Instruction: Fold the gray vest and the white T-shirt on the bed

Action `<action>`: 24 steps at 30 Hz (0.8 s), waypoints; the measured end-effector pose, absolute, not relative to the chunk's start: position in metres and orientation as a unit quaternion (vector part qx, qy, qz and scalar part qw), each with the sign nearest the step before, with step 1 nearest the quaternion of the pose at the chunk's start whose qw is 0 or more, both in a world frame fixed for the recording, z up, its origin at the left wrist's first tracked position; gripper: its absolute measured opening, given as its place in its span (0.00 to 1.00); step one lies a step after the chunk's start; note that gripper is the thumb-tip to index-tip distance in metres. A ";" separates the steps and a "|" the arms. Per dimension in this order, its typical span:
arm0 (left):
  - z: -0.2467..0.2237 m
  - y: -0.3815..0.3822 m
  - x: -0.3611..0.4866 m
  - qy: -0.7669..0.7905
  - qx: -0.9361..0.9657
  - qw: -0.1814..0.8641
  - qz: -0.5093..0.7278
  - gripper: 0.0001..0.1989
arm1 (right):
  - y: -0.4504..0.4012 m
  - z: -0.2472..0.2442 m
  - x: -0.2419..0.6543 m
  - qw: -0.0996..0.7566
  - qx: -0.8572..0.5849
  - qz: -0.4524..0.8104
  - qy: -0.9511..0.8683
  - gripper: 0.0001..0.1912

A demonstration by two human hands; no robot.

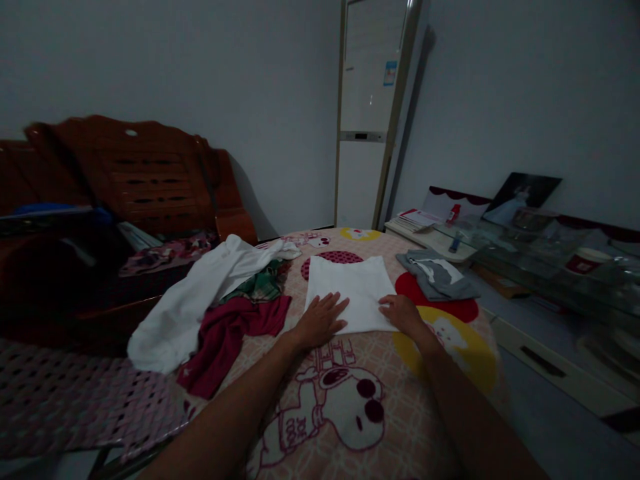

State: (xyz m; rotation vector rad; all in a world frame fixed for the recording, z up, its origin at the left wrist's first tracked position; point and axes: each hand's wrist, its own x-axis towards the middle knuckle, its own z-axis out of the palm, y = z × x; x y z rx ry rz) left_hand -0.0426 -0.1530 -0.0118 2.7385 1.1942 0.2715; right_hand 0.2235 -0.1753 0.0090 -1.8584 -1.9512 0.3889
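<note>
A white cloth (350, 283), folded into a rough rectangle, lies flat on the patterned table cover (405, 407). My left hand (321, 320) rests on its lower left part, palm down with the fingers spread. At its lower right edge is my right hand (403, 313), fingers slightly bent and apart, touching the cloth without any visible grip. Left of the white cloth lies a loose pile with a white garment (185, 300), a dark red garment (225, 340) and a green checked one (263, 283). A folded grey garment (440, 275) sits to the right.
Wooden seating (145, 173) with fabric on it stands at the left, near a pink woven seat (85, 393). On the right is a glass-topped cabinet (545, 260) with papers, a red bottle, a cup and a photo. A tall white appliance (367, 100) stands behind the table.
</note>
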 end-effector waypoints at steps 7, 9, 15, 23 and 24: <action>-0.004 -0.105 -0.053 0.435 0.886 0.066 0.146 0.30 | -0.173 0.005 0.226 0.202 -0.731 0.108 -0.643 0.16; -0.008 -0.096 -0.052 0.447 0.886 0.067 0.105 0.29 | -0.174 0.002 0.226 0.200 -0.736 0.107 -0.638 0.16; -0.022 -0.065 -0.059 0.472 0.871 0.048 0.125 0.28 | -0.166 0.004 0.230 0.205 -0.746 0.096 -0.627 0.13; -0.012 0.002 -0.062 0.644 0.749 0.018 0.153 0.28 | -0.097 0.019 0.246 0.200 -0.766 0.020 -0.611 0.10; -0.011 0.006 -0.059 0.651 0.743 0.015 0.151 0.27 | -0.085 0.017 0.247 0.198 -0.767 0.020 -0.610 0.10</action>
